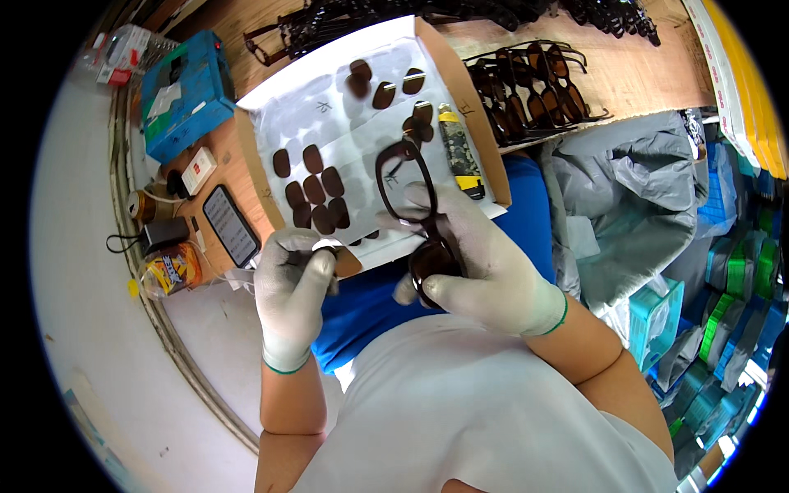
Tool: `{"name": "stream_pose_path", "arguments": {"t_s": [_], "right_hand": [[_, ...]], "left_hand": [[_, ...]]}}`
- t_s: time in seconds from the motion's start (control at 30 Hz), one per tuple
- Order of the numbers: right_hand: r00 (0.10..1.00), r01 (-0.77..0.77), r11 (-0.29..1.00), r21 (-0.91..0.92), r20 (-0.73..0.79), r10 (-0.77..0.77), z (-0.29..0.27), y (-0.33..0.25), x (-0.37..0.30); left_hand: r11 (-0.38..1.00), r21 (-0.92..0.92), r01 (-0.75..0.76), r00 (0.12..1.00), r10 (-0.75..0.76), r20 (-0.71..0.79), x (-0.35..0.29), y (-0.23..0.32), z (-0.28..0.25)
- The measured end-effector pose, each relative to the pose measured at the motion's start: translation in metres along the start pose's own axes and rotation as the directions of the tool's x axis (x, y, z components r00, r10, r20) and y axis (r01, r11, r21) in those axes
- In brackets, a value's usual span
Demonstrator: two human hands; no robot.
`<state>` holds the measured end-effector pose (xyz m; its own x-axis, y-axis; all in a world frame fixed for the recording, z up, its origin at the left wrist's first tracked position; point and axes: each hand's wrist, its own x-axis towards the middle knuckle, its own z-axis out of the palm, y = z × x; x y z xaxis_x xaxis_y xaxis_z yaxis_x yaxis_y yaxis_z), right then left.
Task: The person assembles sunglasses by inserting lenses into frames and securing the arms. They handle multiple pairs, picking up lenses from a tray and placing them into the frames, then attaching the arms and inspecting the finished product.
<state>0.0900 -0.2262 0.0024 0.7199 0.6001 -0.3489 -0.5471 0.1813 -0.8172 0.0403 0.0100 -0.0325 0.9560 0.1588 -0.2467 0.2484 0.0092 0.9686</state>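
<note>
My right hand [493,267], in a white glove with a green cuff, grips a pair of dark brown sunglasses [434,261] turned on end. A dark lens sits in the lower rim; through the upper rim the white paper shows. To the left, my gloved left hand [292,292] pinches a loose brown lens [348,262] between thumb and fingers. Just beyond both hands, a shallow cardboard box [498,177] lined with white paper slants over my lap. Several loose dark lenses [314,190] lie in it, and a yellow and black patterned tool [460,152] rests along its right side.
Stacked sunglasses [530,94] lie on the wooden table at the far right. Along the left stand a blue box [187,99], a phone [231,226] and a snack-coloured orange packet [173,269]. Grey plastic sheeting [633,197] hangs right, near turquoise crates [657,320].
</note>
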Motion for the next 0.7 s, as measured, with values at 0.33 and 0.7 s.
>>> {"name": "stream_pose_path", "arguments": {"t_s": [0.33,0.7], "right_hand": [[0.962,0.274,0.868,-0.415,0.119,-0.247,0.023,0.038,0.005],[0.973,0.058,0.9,-0.433,0.228,0.046,0.015,0.02,0.002]], "left_hand": [[0.95,-0.313,-0.008,0.992,0.046,0.115,-0.019,-0.002,0.007],[0.879,-0.436,0.192,0.932,-0.024,0.363,-0.023,0.008,-0.003]]}}
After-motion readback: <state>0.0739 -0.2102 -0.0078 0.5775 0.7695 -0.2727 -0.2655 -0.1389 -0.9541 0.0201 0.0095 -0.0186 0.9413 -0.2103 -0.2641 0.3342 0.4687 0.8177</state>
